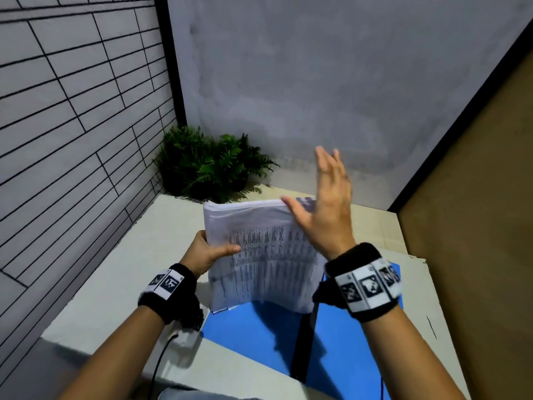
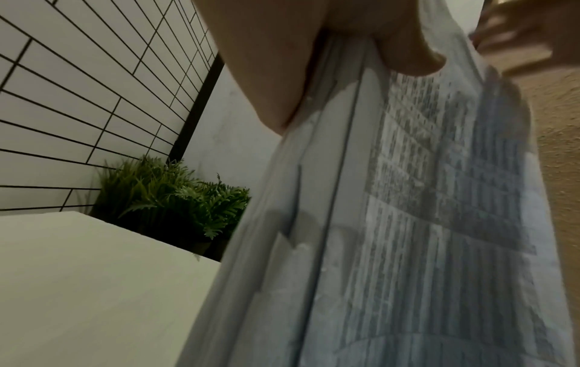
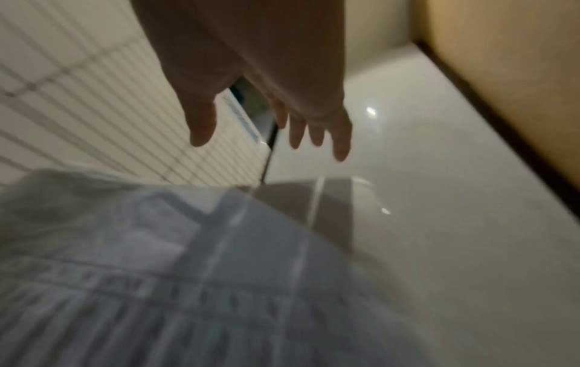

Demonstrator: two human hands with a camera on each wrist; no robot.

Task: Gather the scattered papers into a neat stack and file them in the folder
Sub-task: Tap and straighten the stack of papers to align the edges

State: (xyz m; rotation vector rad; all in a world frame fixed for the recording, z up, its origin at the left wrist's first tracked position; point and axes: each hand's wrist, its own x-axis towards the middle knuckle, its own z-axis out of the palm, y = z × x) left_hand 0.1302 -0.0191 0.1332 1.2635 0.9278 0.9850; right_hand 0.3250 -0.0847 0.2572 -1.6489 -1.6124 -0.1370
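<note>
A thick stack of printed papers [image 1: 259, 255] stands on its lower edge on the open blue folder [image 1: 259, 336]. My left hand [image 1: 206, 249] grips the stack's left edge, thumb across the front sheet. In the left wrist view the thumb [image 2: 404, 49] pinches the paper stack [image 2: 392, 223] from above. My right hand [image 1: 326, 209] is open with straight fingers, raised at the stack's upper right corner, its thumb near the top edge. In the right wrist view the spread right hand [image 3: 270, 129] hovers above the blurred papers [image 3: 157, 273].
The white table [image 1: 121, 272] ends at a tiled wall on the left. A green potted plant [image 1: 207, 166] sits in the back corner. A brown panel [image 1: 473, 226] stands along the right. A black cable [image 1: 161, 359] hangs off the table's front edge.
</note>
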